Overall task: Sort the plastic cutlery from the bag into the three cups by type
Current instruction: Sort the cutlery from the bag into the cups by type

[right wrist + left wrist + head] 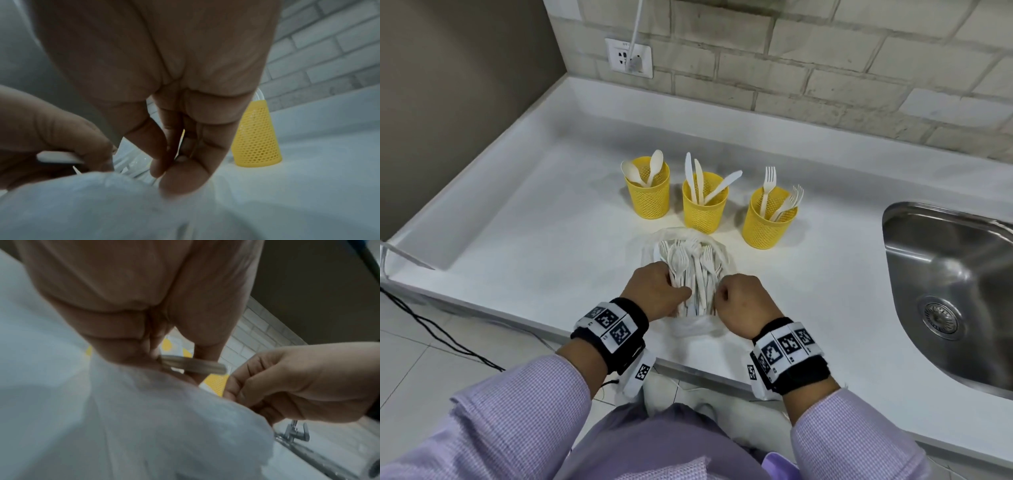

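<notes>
1. Left hand [654, 291]: fingers curled round the handles of the loose cutlery bundle [693, 270], gripping it at the near end of the bag; the left wrist view shows a flat, pale handle [193, 365] held between thumb and fingers.
2. Right hand [739, 305]: fingers bent, thumb and fingertips pinched together at the bundle's right side; the right wrist view shows the pinch closed, but what it holds cannot be told.
3. Bag [688, 323]: thin, translucent white plastic, crumpled, lying on the counter near its front edge with its mouth toward the cups; white forks and other pieces fan out of it.
4. Left cup [649, 192]: yellow, perforated mesh wall, tapered; holds two spoons with oval bowls.
5. Middle cup [704, 205]: same make; holds three flat-bladed knives, one leaning right.
6. Right cup [768, 221]: same make; holds forks, tines up.
7. Counter [534, 222]: smooth, glossy white with a raised rim.
8. Sink [945, 284]: brushed stainless steel, rounded basin, at right.
</notes>
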Demonstrator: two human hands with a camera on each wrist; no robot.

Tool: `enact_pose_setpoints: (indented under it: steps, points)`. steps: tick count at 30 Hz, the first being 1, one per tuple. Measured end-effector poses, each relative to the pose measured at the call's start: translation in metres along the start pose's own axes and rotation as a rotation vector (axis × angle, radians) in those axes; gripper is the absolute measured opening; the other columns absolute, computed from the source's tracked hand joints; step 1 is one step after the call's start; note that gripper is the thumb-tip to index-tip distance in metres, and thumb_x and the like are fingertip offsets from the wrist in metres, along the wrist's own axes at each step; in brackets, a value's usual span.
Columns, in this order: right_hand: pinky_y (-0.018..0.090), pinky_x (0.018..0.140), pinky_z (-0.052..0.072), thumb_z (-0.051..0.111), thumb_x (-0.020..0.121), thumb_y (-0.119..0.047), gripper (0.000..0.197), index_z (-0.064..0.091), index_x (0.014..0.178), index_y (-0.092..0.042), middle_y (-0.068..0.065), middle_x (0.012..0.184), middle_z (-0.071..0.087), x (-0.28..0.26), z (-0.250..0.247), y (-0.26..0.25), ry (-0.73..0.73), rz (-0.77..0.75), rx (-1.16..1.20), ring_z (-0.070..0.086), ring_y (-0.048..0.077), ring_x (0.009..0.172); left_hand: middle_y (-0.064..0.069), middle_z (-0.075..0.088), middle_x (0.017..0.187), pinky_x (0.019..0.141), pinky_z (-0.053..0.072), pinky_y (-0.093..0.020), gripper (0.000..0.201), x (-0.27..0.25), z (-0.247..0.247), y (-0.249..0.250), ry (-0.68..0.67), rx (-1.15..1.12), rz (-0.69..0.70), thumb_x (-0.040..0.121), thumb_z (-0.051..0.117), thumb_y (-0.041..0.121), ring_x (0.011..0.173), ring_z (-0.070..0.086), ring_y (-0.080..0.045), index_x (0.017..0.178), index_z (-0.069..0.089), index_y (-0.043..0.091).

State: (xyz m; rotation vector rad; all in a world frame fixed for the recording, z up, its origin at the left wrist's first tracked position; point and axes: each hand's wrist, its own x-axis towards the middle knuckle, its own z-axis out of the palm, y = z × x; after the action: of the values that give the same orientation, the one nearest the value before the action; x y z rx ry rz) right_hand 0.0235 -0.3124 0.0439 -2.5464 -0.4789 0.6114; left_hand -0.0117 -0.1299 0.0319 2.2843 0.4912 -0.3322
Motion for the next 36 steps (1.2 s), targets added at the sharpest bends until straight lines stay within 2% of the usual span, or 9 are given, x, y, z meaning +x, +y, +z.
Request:
enact_pose_setpoints:
  steps: [4,7,10,14,20,26,29,32,36]
  points:
    - [0.028,0.063,0.036,0.053,0.093,-0.016,0.023,0.049,0.072,-0.011,0.005,0.074,0.055,0.003,0.002,-0.002,-0.021,0.107,-0.022,0.055,0.027,0.075,-0.004,0.067,0.089,0.073,0.054,-0.035,0.035,0.006,0.0,0.006,-0.006,0.151,-0.005,0.083,0.07,0.046,0.088,0.067,-0.026,0.087,0.055,0.014]
    - [0.028,0.068,0.038,0.054,0.096,-0.022,0.019,0.049,0.082,-0.01,0.009,0.089,0.059,0.007,0.004,-0.005,-0.004,0.178,0.001,0.062,0.033,0.09,-0.009,0.06,0.114,0.086,0.052,-0.038,0.065,0.012,0.0,0.006,0.049,0.25,-0.011,0.082,0.07,0.062,0.107,0.062,-0.031,0.117,0.054,0.01]
    - [0.028,0.073,0.038,0.056,0.097,-0.023,0.022,0.053,0.106,-0.004,0.018,0.115,0.063,0.015,0.009,-0.003,0.046,0.24,0.043,0.063,0.037,0.108,-0.014,0.058,0.126,0.094,0.051,-0.041,0.077,0.016,0.001,0.008,0.06,0.232,-0.052,0.08,0.076,0.057,0.115,0.06,-0.033,0.129,0.046,0.006]
    - [0.03,0.075,0.039,0.055,0.096,-0.019,0.032,0.048,0.121,0.0,0.021,0.118,0.063,0.023,0.013,-0.002,0.112,0.222,0.071,0.061,0.039,0.11,-0.014,0.063,0.12,0.08,0.047,-0.033,0.06,0.017,0.002,0.015,0.066,0.246,-0.078,0.086,0.074,0.044,0.11,0.063,-0.034,0.121,0.047,0.004]
    - [0.049,0.075,0.061,0.046,0.091,-0.025,0.018,0.056,0.095,-0.01,0.017,0.094,0.069,0.034,0.015,0.004,0.121,0.223,0.237,0.07,0.04,0.082,-0.012,0.062,0.116,0.076,0.045,-0.033,0.058,0.016,-0.001,0.017,0.073,0.236,-0.112,0.084,0.074,0.044,0.106,0.063,-0.033,0.118,0.049,0.005]
    - [0.04,0.069,0.06,0.051,0.097,-0.033,0.039,0.057,0.069,-0.006,0.018,0.07,0.068,0.036,0.015,0.002,0.104,0.233,0.223,0.07,0.038,0.069,-0.015,0.058,0.124,0.083,0.048,-0.034,0.059,0.016,0.008,0.021,0.037,0.324,-0.071,0.085,0.072,0.045,0.111,0.062,-0.033,0.121,0.05,0.005]
    - [0.031,0.061,0.045,0.055,0.099,-0.044,0.054,0.048,0.058,-0.01,0.007,0.056,0.055,0.042,0.015,0.005,0.098,0.219,0.287,0.058,0.03,0.058,-0.015,0.06,0.121,0.081,0.049,-0.034,0.053,0.016,0.012,0.022,0.046,0.309,-0.054,0.087,0.071,0.042,0.108,0.063,-0.033,0.118,0.052,0.004]
    - [0.035,0.062,0.049,0.059,0.098,-0.04,0.055,0.05,0.055,-0.008,0.014,0.054,0.058,0.045,0.019,0.01,0.127,0.236,0.434,0.058,0.029,0.055,-0.014,0.062,0.119,0.076,0.046,-0.032,0.051,0.014,0.012,0.023,0.069,0.258,-0.051,0.087,0.072,0.036,0.108,0.064,-0.034,0.119,0.049,0.003]
    - [0.041,0.059,0.051,0.063,0.096,-0.036,0.052,0.05,0.051,-0.013,0.007,0.044,0.053,0.047,0.026,0.014,0.152,0.276,0.583,0.052,0.027,0.044,-0.013,0.063,0.115,0.076,0.045,-0.032,0.055,0.014,0.008,0.018,0.084,0.129,-0.063,0.084,0.074,0.028,0.108,0.064,-0.036,0.124,0.045,0.003]
